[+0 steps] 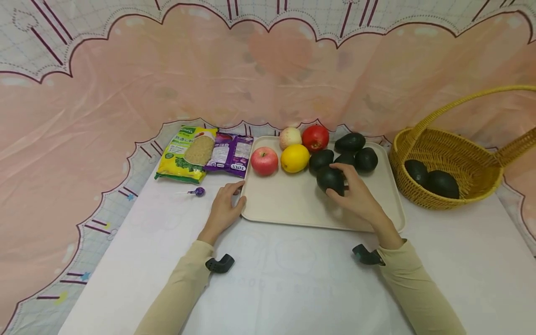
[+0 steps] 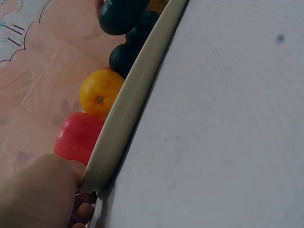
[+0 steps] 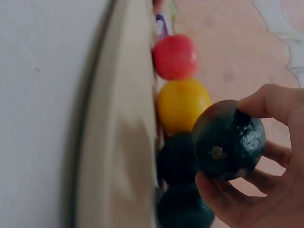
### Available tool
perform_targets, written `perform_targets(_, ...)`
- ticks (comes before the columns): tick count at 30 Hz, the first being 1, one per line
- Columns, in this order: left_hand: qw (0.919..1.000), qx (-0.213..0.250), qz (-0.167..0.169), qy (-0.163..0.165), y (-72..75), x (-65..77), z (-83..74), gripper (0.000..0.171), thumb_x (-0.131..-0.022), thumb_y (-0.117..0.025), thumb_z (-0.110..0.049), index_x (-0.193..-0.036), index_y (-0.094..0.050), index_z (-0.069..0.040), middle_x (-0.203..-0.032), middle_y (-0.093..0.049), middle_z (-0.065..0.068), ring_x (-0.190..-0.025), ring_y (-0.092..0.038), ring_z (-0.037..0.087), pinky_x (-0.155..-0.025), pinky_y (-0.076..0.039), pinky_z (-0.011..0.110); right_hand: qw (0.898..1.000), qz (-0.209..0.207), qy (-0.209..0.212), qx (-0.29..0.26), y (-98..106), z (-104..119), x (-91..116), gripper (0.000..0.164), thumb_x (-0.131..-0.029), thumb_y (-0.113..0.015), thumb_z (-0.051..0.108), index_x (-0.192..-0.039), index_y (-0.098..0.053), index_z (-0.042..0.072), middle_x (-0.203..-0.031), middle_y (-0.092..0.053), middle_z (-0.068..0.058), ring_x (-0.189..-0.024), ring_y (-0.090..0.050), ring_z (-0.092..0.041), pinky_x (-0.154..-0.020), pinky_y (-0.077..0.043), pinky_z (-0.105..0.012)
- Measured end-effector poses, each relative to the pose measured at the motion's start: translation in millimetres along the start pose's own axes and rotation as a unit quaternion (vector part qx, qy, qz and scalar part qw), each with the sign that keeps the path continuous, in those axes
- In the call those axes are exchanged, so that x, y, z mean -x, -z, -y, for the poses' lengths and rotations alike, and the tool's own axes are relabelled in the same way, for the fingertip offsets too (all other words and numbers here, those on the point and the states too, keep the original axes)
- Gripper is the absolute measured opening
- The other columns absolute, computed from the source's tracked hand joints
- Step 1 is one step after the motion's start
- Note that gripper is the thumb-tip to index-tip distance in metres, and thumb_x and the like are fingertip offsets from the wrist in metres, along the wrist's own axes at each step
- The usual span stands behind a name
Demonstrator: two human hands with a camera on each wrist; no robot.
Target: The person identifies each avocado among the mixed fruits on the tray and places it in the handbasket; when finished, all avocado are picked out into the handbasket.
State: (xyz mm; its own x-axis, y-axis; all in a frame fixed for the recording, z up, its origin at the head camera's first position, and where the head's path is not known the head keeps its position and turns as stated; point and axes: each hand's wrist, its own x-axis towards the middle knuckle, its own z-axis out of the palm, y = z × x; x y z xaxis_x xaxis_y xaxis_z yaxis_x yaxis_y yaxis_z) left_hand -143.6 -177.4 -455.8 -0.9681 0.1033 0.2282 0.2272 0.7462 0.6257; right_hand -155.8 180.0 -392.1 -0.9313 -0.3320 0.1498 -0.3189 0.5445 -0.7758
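Observation:
My right hand (image 1: 361,197) holds a dark green avocado (image 1: 328,180) over the tray; in the right wrist view its thumb and fingers curl round the avocado (image 3: 228,147). My left hand (image 1: 225,207) grips the left edge of the cream tray (image 1: 280,204), its thumb at the rim (image 2: 111,156) in the left wrist view. On the tray are a pink-red apple (image 1: 264,161), a yellow lemon-like fruit (image 1: 295,158), a pale peach-like fruit (image 1: 290,138), a red pomegranate-like fruit (image 1: 315,138) and several avocados (image 1: 366,160) at the right.
Right of the tray stands a wicker basket (image 1: 477,163) with a tall handle; two avocados (image 1: 441,184) lie inside. At the left are a yellow food bag (image 1: 184,156), a purple packet (image 1: 230,153) and a purple lollipop (image 1: 199,191). A patterned pink cloth (image 1: 209,79) hangs behind the white table.

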Motion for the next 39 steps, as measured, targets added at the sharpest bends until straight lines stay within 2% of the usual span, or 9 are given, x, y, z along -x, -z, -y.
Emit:
perform_targets(9,1.0000,0.004,0.003,0.002,1.2,0.4,-0.7,0.044,-0.089,-0.058,-0.013,-0.132,-0.053,-0.009,-0.114,-0.060,0.012,-0.101,-0.052,0.026,-0.088,-0.042,0.041,0.999,-0.031,0.001,0.005,26,0,4,0.064,-0.084,-0.069,0.016,-0.140,-0.037,0.014,-0.138,-0.038,-0.012,-0.120,-0.044,-0.030,-0.094,-0.044,-0.051)
perform_targets(13,1.0000,0.003,0.002,-0.003,0.2,-0.5,-0.7,0.044,-0.089,-0.058,-0.013,-0.132,-0.053,-0.009,-0.113,-0.060,0.012,-0.100,-0.052,0.026,-0.088,-0.042,0.041,0.998,-0.054,0.007,0.016,39,-3,10,0.065,-0.084,-0.068,0.013,-0.141,-0.037,0.015,-0.137,-0.040,-0.012,-0.117,-0.047,-0.028,-0.089,-0.045,-0.031)
perform_targets(16,1.0000,0.004,-0.001,-0.006,0.1,-0.9,-0.3,0.044,-0.089,-0.059,-0.013,-0.132,-0.053,-0.009,-0.112,-0.060,0.012,-0.100,-0.052,0.027,-0.088,-0.042,0.041,0.998,-0.068,0.002,0.014,47,-7,16,0.066,-0.084,-0.069,0.013,-0.141,-0.037,0.016,-0.139,-0.039,-0.011,-0.119,-0.046,-0.029,-0.084,-0.040,-0.015)
perform_targets(22,1.0000,0.005,-0.002,-0.004,0.0,-1.0,1.7,0.044,-0.089,-0.059,-0.014,-0.132,-0.053,-0.009,-0.113,-0.060,0.012,-0.102,-0.052,0.026,-0.089,-0.042,0.042,0.997,-0.078,-0.005,0.008,62,-19,25,0.069,-0.083,-0.069,0.009,-0.143,-0.035,0.012,-0.143,-0.036,-0.013,-0.124,-0.043,-0.035,-0.083,-0.036,-0.008)
perform_targets(24,1.0000,0.007,-0.002,-0.004,-0.5,-0.8,2.5,0.044,-0.088,-0.059,-0.014,-0.132,-0.054,-0.009,-0.114,-0.060,0.012,-0.102,-0.052,0.026,-0.089,-0.042,0.042,0.996,-0.083,-0.007,0.014,66,-23,28,0.069,-0.083,-0.069,0.007,-0.143,-0.035,0.011,-0.142,-0.036,-0.013,-0.123,-0.044,-0.029,-0.084,-0.035,-0.007)
perform_targets(29,0.9999,0.010,-0.003,-0.004,-0.9,-0.9,4.1,0.043,-0.088,-0.059,-0.014,-0.131,-0.054,-0.010,-0.113,-0.060,0.012,-0.102,-0.052,0.026,-0.089,-0.042,0.042,0.995,-0.094,-0.023,0.030,77,-29,37,0.069,-0.083,-0.069,0.008,-0.143,-0.035,0.012,-0.136,-0.043,-0.013,-0.109,-0.044,-0.002,-0.083,-0.034,-0.005)
perform_targets(32,0.9999,0.011,-0.004,-0.004,-1.5,-1.1,5.2,0.043,-0.088,-0.060,-0.013,-0.131,-0.054,-0.010,-0.113,-0.060,0.012,-0.101,-0.052,0.026,-0.089,-0.042,0.041,0.994,-0.099,-0.033,0.039,83,-31,41,0.071,-0.083,-0.070,0.008,-0.144,-0.035,0.013,-0.137,-0.042,-0.015,-0.111,-0.047,-0.009,-0.082,-0.034,-0.003)
perform_targets(36,0.9999,0.011,-0.004,-0.008,-1.7,-0.9,5.6,0.043,-0.088,-0.060,-0.013,-0.131,-0.054,-0.009,-0.114,-0.060,0.012,-0.101,-0.052,0.026,-0.089,-0.042,0.042,0.992,-0.106,-0.040,0.049,92,-36,48,0.073,-0.082,-0.069,0.007,-0.145,-0.034,0.014,-0.141,-0.038,-0.016,-0.119,-0.046,-0.034,-0.083,-0.032,-0.001)
perform_targets(39,0.9999,0.009,-0.004,-0.007,-0.7,-1.0,4.7,0.043,-0.088,-0.060,-0.013,-0.131,-0.054,-0.009,-0.114,-0.060,0.012,-0.101,-0.052,0.026,-0.089,-0.042,0.042,0.991,-0.116,-0.044,0.054,97,-42,52,0.072,-0.082,-0.069,0.006,-0.145,-0.034,0.014,-0.140,-0.040,-0.017,-0.119,-0.049,-0.019,-0.083,-0.032,0.000)
